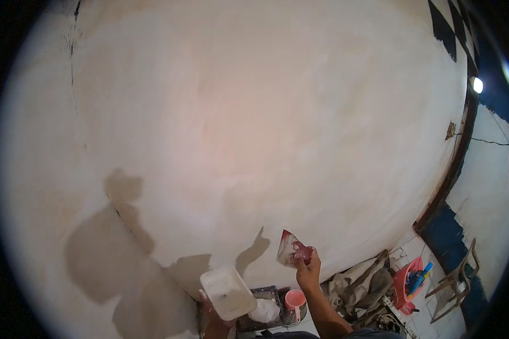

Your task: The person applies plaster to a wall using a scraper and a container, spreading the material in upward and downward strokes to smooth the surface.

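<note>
My right hand (pixel 309 272) is closed round the reddish handle of a wide putty knife (pixel 288 249). Whitish smears cover its blade, which points up and left in front of the pale wall (pixel 254 141); I cannot tell whether it touches. Lower left, my left hand (pixel 209 315) grips a shallow white rectangular tub (pixel 227 292) by its left side and from below. The tub is tilted, with whitish residue inside, and its body hides part of those fingers.
Below the hands are a black tray (pixel 266 293), a white bag-like lump (pixel 264 311) and a pink dipper (pixel 294 299). Rumpled sacking (pixel 353 288), a pink basket of tools (pixel 408 289) and a chair (pixel 458 282) stand at lower right. A lit lamp (pixel 478 85) shines far right.
</note>
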A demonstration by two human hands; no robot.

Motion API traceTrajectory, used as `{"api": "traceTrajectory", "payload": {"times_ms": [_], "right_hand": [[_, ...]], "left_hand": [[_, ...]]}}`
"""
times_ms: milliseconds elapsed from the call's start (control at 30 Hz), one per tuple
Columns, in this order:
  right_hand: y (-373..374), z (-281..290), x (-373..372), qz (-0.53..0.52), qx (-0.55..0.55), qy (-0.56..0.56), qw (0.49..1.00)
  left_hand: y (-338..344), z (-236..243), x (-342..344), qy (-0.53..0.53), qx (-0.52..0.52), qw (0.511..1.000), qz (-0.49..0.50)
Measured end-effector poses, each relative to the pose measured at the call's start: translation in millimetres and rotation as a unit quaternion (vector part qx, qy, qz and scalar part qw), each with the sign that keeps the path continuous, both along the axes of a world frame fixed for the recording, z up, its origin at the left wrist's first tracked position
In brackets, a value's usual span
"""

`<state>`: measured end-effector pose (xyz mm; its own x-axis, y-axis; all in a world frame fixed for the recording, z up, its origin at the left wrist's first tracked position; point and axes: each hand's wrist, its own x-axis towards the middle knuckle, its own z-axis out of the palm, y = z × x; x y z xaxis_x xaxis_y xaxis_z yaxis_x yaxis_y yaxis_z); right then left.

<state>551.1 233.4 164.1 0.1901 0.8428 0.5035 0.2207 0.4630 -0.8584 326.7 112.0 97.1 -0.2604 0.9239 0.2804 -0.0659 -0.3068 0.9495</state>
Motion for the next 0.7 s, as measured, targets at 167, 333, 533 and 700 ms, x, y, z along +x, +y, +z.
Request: {"api": "traceTrajectory", "payload": {"times_ms": [167,333,533,700], "right_hand": [[-17,-9,-2,0.153,-0.2,0.338,0.907],[-25,13,-3,0.141,-0.185,0.308,0.923],[-46,54,8,0.086,-0.163,0.025,0.982],[-56,87,9,0.072,-0.165,-0.063,0.982]], "left_hand": [[23,4,9,-0.537,-0.041,0.824,-0.176],[24,30,26,-0.478,-0.074,0.858,-0.173],[16,22,37,-0.485,-0.096,0.852,-0.175],[21,33,50,-0.519,-0.096,0.829,-0.185]]}}
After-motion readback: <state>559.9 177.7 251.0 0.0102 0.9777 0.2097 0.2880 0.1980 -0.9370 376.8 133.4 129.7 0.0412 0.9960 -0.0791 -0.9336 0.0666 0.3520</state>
